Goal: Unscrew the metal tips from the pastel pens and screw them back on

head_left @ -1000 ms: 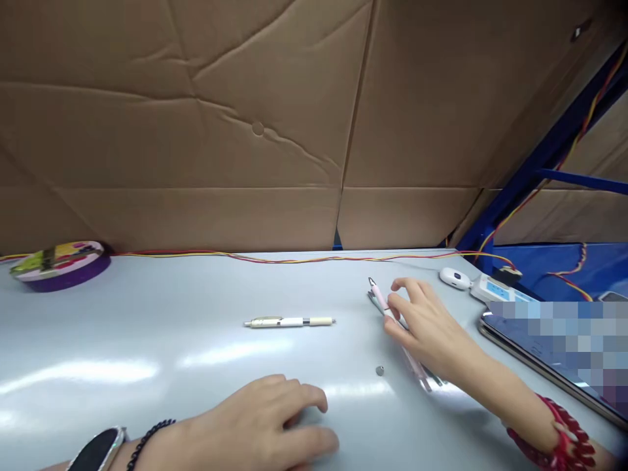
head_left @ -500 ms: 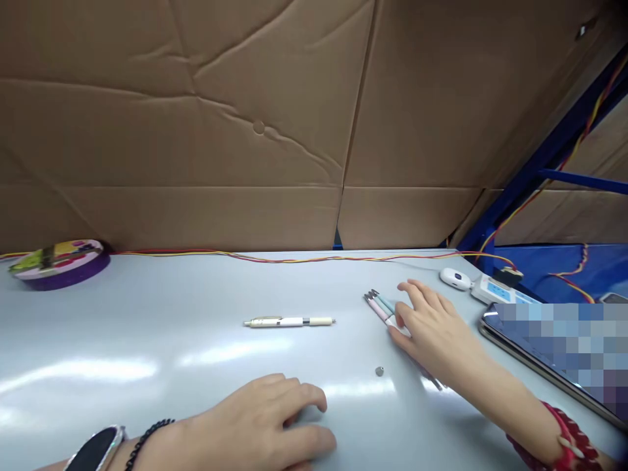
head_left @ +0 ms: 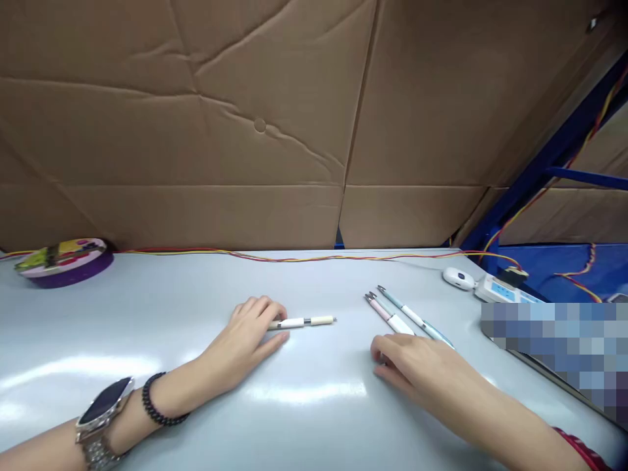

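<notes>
A cream and white pen (head_left: 294, 322) lies crosswise on the pale table. My left hand (head_left: 245, 340) is at its left end, fingers over the barrel and thumb just below. The hand hides that end of the pen. To the right, a pink and white pen (head_left: 385, 313) and a light blue pen (head_left: 415, 317) lie slanted, tips towards the back. My right hand (head_left: 407, 363) is just in front of them, its fingers curled down to the table. Whatever its fingertips hold is hidden; the small metal piece seen there earlier is out of sight.
A round purple tin (head_left: 73, 265) stands at the back left. Red and yellow wires (head_left: 304, 260) run along the table's back edge, below a cardboard wall (head_left: 220, 150). At the right are a white power strip (head_left: 495, 288), a white plug-in device (head_left: 458, 279) and a blurred-out phone (head_left: 554, 353).
My left hand has moved forward to the cream pen's left end. My right hand has come back towards me from the slanted pens, and the blue one now lies apart from the pink one.
</notes>
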### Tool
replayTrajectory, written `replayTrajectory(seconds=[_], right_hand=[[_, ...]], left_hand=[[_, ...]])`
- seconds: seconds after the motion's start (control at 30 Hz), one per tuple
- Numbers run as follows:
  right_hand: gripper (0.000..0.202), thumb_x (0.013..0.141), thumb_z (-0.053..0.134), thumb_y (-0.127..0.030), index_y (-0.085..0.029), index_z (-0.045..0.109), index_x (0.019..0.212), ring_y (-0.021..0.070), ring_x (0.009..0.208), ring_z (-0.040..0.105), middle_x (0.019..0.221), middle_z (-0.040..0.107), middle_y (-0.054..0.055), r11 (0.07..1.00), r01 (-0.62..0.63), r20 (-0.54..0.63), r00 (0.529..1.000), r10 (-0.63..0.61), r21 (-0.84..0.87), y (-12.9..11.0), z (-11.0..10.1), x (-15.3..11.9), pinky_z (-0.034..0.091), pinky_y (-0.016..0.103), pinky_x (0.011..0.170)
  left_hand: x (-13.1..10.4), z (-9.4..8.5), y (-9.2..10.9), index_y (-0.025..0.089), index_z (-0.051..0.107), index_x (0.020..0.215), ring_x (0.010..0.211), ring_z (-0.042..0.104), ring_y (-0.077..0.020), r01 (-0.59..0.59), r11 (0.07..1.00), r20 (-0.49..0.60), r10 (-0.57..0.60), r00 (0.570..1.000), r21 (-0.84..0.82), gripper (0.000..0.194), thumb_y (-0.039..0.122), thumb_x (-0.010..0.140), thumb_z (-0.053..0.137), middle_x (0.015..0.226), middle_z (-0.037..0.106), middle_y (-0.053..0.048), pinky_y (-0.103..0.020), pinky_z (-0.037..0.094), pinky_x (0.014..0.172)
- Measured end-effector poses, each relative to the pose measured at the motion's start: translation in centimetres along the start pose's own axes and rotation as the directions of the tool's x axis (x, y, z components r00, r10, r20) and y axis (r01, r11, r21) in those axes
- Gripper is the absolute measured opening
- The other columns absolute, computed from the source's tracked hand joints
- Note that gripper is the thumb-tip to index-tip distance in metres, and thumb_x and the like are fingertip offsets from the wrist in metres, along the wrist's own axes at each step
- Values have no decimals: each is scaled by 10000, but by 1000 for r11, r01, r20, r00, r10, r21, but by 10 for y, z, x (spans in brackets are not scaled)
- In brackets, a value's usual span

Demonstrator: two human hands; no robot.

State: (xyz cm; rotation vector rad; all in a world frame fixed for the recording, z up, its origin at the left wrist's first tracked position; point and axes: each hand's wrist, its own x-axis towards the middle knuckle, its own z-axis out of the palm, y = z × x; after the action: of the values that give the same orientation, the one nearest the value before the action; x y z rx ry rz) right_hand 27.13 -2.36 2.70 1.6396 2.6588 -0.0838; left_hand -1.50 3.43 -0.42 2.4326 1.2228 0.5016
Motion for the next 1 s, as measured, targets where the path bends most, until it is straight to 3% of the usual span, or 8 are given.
replayTrajectory(seconds=[0.07, 0.17, 0.27, 0.37, 0.47, 0.7, 0.87, 1.0], right_hand=[[167, 840, 532, -111, -223, 564, 720, 186, 585, 635, 704, 662, -7, 999, 25, -18, 1000, -25, 38, 1, 1, 2, 437, 280, 497], [136, 885, 494, -149, -235, 590, 841, 158, 640, 623, 775, 666, -4, 965, 71, -228, 974, -13, 251, 2, -5, 4, 470, 265, 564], [63, 893, 542, -205, -243, 592, 896, 148, 651, 605, 785, 660, -8, 866, 165, -460, 884, 81, 471, -1, -15, 2, 481, 259, 598], [57, 875, 597, -205, -261, 608, 879, 147, 664, 610, 758, 659, -22, 788, 253, -567, 811, 144, 562, -6, -18, -3, 483, 245, 603], [116, 866, 604, -160, -271, 609, 901, 147, 691, 616, 772, 659, -22, 736, 333, -592, 798, 113, 589, -10, -17, -7, 490, 245, 621], [220, 848, 586, -88, -263, 593, 980, 141, 697, 609, 795, 650, -5, 687, 467, -603, 796, -53, 557, -13, -15, -4, 502, 284, 668], [197, 854, 581, -95, -249, 596, 975, 133, 709, 639, 809, 673, -8, 724, 448, -559, 823, -103, 525, -14, -9, -3, 520, 248, 667], [164, 846, 621, -150, -245, 611, 979, 131, 723, 671, 835, 713, -16, 755, 375, -550, 835, -23, 538, -15, -4, -2, 535, 213, 682]], left_hand=[[0, -1, 2, 213, 500, 893, 799, 496, -219, -7, 999, 26, 8, 1000, -48, 169, 324, 965, 396, 900, 537, -22, -333, 409, 734], [-3, -3, 6, 216, 437, 904, 678, 474, -174, -20, 988, 51, 28, 998, -156, 213, 336, 1003, 291, 818, 510, 2, -268, 397, 624], [-10, -2, 12, 228, 386, 923, 573, 422, -146, -54, 964, 90, 80, 993, -260, 226, 355, 1015, 222, 709, 462, 40, -230, 373, 546], [-20, 0, 18, 231, 379, 930, 531, 346, -141, -104, 934, 156, 165, 974, -341, 206, 356, 1012, 239, 666, 412, 54, -228, 322, 509], [-24, 1, 21, 226, 387, 939, 526, 297, -143, -128, 920, 208, 216, 954, -370, 178, 350, 1008, 278, 645, 368, 58, -242, 271, 503], [-22, 3, 20, 223, 381, 957, 539, 303, -140, -118, 919, 214, 210, 954, -376, 206, 374, 1017, 254, 661, 371, 54, -240, 267, 520], [-23, 1, 24, 219, 380, 934, 533, 306, -136, -123, 926, 218, 211, 953, -358, 207, 369, 1014, 262, 658, 380, 50, -242, 271, 512], [-22, -1, 26, 221, 385, 918, 542, 326, -135, -108, 929, 228, 197, 953, -353, 205, 359, 1012, 266, 673, 410, 47, -239, 282, 519]])
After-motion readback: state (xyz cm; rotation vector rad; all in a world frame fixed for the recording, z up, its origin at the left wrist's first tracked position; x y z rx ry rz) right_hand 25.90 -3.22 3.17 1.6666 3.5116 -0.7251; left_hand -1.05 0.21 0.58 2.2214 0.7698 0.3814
